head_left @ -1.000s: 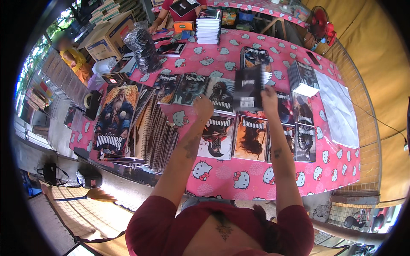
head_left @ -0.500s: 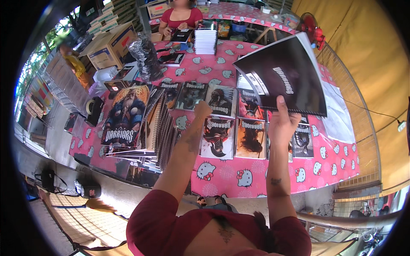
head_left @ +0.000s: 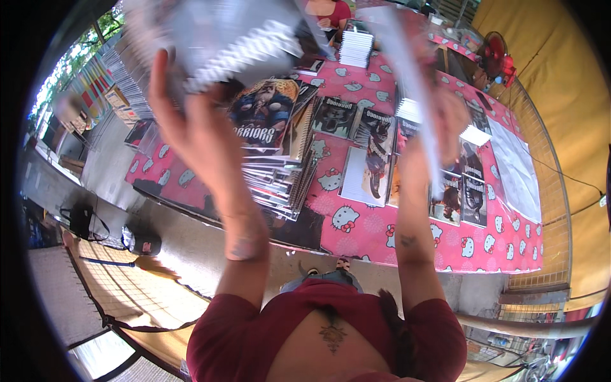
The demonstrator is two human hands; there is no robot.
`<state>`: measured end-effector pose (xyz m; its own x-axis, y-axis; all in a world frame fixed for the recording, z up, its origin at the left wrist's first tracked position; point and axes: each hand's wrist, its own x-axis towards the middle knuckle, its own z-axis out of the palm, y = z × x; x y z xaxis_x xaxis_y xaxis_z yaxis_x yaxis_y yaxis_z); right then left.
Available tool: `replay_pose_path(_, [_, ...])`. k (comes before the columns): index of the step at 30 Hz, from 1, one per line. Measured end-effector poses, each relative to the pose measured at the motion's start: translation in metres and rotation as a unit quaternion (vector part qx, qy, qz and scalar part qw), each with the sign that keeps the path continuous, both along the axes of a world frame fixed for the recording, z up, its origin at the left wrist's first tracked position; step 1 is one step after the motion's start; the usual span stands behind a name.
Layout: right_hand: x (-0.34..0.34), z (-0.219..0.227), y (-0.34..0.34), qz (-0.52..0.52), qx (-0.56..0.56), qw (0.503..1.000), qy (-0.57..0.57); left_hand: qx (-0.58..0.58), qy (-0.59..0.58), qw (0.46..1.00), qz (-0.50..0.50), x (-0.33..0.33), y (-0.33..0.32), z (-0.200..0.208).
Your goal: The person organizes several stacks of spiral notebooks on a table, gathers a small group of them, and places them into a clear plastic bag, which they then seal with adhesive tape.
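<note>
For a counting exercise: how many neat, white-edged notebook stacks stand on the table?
3 visible: a far stack, a middle stack partly behind a pale item at the right hand, and a right stack. Raised items may hide others.

Both forearms [head_left: 417, 235] reach forward, left hand [head_left: 194, 137] raised with one finger [head_left: 160, 83] extended, right hand [head_left: 444, 124] blurred.

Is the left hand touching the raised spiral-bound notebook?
Touching: the head view shows the left hand gripping the blurred spiral-bound notebook along its bound edge, in mid-air.
</note>
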<state>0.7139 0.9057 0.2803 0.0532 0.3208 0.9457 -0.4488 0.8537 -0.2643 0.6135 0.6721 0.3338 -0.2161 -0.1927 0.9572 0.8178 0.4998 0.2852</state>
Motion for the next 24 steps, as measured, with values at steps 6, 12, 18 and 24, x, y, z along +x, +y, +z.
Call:
replay_pose_path(6, [-0.111, -0.045, -0.025, 0.167, 0.251, 0.911, -0.281, 0.061, -0.308, 0.882, -0.353, -0.064, -0.086, -0.001])
replay_pose_path(12, [-0.087, -0.098, 0.023, 0.206, -0.004, 0.93, -0.303, -0.31, -0.155, 0.938, 0.014, -0.08, -0.08, -0.086])
replay_pose_path(18, [-0.039, -0.246, 0.205, -0.123, -0.1, 0.865, -0.476, -0.08, -0.18, 0.936, -0.291, 0.06, 0.06, -0.086])
replay_pose_path(24, [0.026, -0.323, 0.341, -0.362, -0.097, 0.693, -0.616, -0.279, -0.267, 0.787, -0.482, 0.059, 0.315, -0.232])
